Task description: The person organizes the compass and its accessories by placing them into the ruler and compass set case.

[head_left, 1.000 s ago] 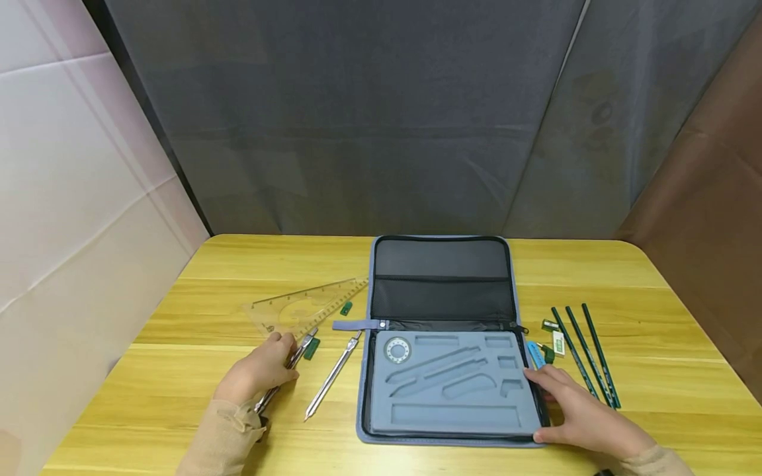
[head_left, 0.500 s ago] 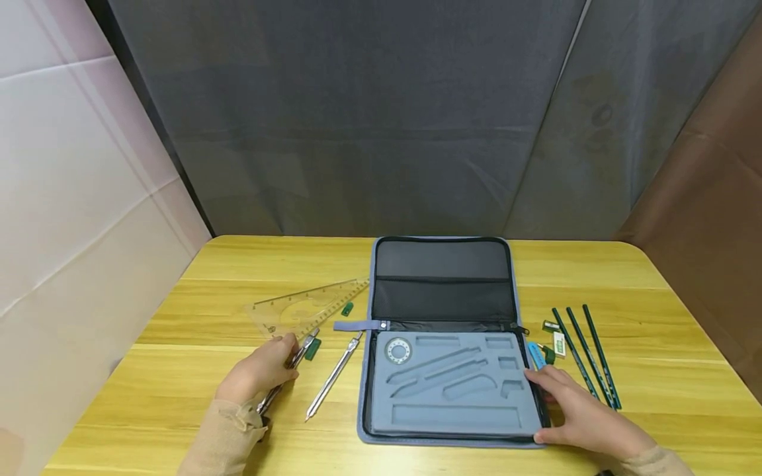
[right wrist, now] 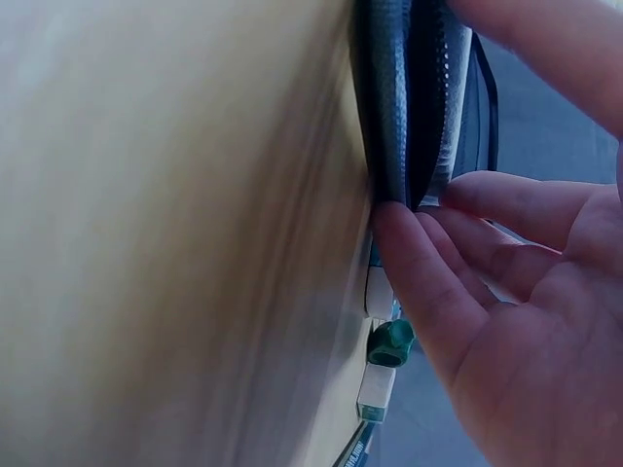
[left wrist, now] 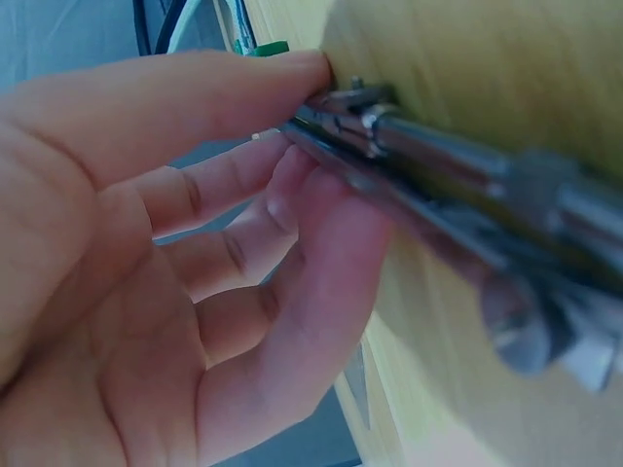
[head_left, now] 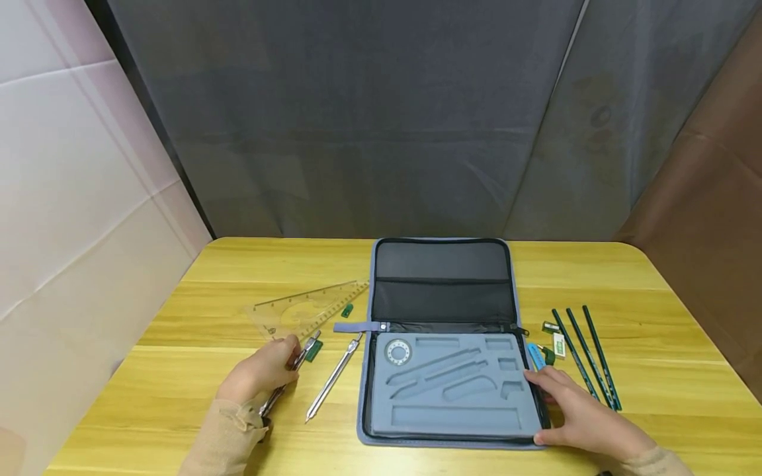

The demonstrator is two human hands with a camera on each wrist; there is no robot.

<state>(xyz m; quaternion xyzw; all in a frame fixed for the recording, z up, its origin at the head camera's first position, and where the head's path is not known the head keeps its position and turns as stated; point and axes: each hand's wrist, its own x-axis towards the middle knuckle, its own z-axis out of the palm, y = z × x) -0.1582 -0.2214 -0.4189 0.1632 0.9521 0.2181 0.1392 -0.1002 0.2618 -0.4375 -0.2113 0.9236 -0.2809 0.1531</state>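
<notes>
My left hand (head_left: pixel 260 371) pinches a slim metal compass (head_left: pixel 311 343) between thumb and fingers; the left wrist view shows the fingertips of the hand (left wrist: pixel 234 282) at one end of the compass (left wrist: pixel 458 161). A second metal compass (head_left: pixel 335 378) lies between that hand and the open zip case (head_left: pixel 362 403). My right hand (head_left: pixel 580 415) touches the case's right edge, its thumb at the near corner. In the right wrist view the fairly straight fingers of the hand (right wrist: pixel 526 253) rest against the case's side (right wrist: pixel 389 117).
The grey insert (head_left: pixel 455 387) holds a round dial in one of its recesses. A clear set square (head_left: pixel 309 307) and green pieces (head_left: pixel 347 310) lie left of the case. To its right are a blue item (head_left: pixel 536 356), a white eraser (head_left: pixel 559 346), a sharpener (head_left: pixel 548 356) and three dark pencils (head_left: pixel 589 357).
</notes>
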